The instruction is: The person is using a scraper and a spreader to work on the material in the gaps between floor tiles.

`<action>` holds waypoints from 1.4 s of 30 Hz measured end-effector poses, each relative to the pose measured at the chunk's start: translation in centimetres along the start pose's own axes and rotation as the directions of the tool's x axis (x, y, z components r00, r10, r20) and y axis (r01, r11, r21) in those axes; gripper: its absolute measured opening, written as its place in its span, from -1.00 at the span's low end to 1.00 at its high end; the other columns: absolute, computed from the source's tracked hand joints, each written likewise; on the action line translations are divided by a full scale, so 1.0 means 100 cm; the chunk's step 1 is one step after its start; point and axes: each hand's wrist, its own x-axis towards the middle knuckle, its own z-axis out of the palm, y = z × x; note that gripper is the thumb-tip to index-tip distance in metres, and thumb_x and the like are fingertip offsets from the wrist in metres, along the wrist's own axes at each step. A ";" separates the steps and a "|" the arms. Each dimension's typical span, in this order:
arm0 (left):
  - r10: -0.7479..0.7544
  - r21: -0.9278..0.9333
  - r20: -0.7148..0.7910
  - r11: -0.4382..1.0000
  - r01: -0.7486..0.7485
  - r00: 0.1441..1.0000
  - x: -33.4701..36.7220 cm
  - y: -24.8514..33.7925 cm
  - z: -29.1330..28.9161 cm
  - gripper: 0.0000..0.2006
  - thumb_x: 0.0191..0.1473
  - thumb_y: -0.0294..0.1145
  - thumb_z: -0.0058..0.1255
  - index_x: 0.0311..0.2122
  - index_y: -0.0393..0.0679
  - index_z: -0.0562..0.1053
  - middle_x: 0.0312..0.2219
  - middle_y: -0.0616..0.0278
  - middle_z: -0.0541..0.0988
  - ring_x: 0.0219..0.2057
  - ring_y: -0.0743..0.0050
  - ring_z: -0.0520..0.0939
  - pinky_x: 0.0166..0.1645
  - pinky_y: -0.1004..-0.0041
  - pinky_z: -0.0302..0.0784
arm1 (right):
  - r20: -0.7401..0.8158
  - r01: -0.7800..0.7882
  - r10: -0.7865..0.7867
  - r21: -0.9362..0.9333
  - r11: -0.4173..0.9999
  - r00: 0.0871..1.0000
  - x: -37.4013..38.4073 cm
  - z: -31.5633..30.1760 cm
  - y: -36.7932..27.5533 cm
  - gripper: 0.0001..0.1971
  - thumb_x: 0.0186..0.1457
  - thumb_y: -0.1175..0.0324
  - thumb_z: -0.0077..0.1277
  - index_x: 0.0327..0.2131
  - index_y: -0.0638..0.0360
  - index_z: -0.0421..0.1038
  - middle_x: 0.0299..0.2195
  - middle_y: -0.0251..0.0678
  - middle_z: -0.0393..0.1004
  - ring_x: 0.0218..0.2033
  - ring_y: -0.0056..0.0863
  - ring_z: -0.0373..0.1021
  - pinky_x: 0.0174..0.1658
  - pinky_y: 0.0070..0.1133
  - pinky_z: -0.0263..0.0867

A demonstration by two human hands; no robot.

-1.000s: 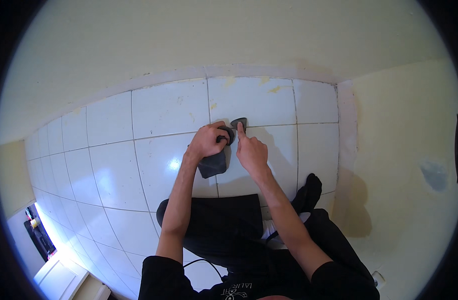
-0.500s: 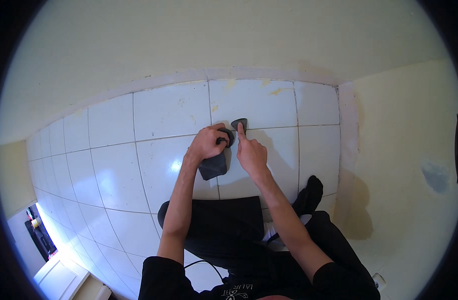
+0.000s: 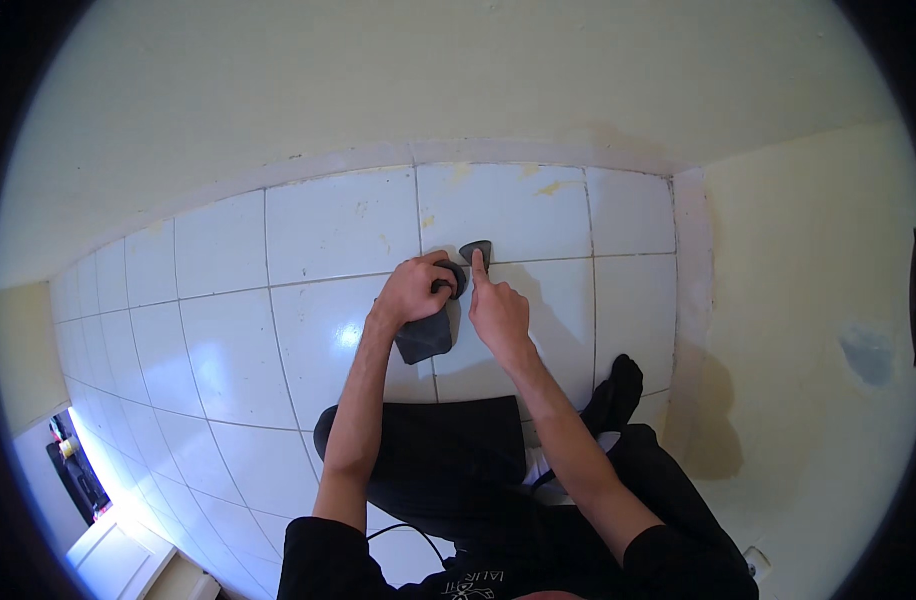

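My left hand (image 3: 414,291) is closed on a black rounded thing (image 3: 450,279) with a curved rim. Under that wrist a dark grey, squarish piece (image 3: 425,338) rests on the tiles; whether the two are joined is hidden. Close on the right, my right hand (image 3: 500,313) has its index finger stretched along a dark scraper (image 3: 475,251), whose flared, wedge-shaped end points away from me. The other fingers curl in, and the handle end is hidden by the hand. The scraper's wide end lies just past a grout line.
White floor tiles (image 3: 338,230) carry yellowish smears (image 3: 550,188) near the far wall (image 3: 458,80). Another wall (image 3: 798,330) stands at right, with a grey patch. My black-clad legs (image 3: 438,440) fold close in front. At lower left is a white panelled piece (image 3: 118,555).
Both hands keep their holds on the black rounded thing and the scraper. The right hand and scraper have shifted very slightly left; the view itself has moved a little.
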 end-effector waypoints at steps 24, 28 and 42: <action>-0.001 0.002 0.015 1.000 0.001 1.000 -0.002 -0.003 0.000 -0.85 -0.19 -0.46 0.02 -0.48 -0.15 0.61 -0.37 0.11 0.55 -0.36 -0.03 0.62 -0.23 0.15 0.54 | 0.041 -0.016 0.016 -0.008 1.000 0.999 0.001 0.000 0.001 -0.48 0.21 0.31 -0.04 0.26 -0.09 0.32 -0.53 -0.08 0.57 -0.50 -0.06 0.54 -0.36 -0.15 0.46; -0.011 -0.007 0.015 1.000 0.011 1.000 0.000 -0.001 0.001 -0.86 -0.19 -0.46 0.02 -0.48 -0.14 0.60 -0.37 0.12 0.55 -0.35 -0.02 0.62 -0.21 0.16 0.54 | 0.001 -0.004 0.004 0.014 1.000 1.000 0.004 0.000 0.008 -0.47 0.20 0.30 -0.03 0.27 -0.14 0.32 -0.54 -0.04 0.56 -0.52 -0.05 0.52 -0.38 -0.16 0.46; 0.023 0.017 -0.012 1.000 -0.023 1.000 -0.001 -0.004 0.001 -0.88 -0.17 -0.43 0.04 -0.50 -0.12 0.60 -0.35 0.17 0.57 -0.37 -0.01 0.63 -0.23 0.16 0.56 | 0.034 -0.023 0.024 -0.016 1.000 0.999 0.009 -0.011 -0.004 -0.48 0.21 0.29 -0.03 0.26 -0.08 0.32 -0.51 -0.03 0.56 -0.48 -0.05 0.54 -0.35 -0.17 0.46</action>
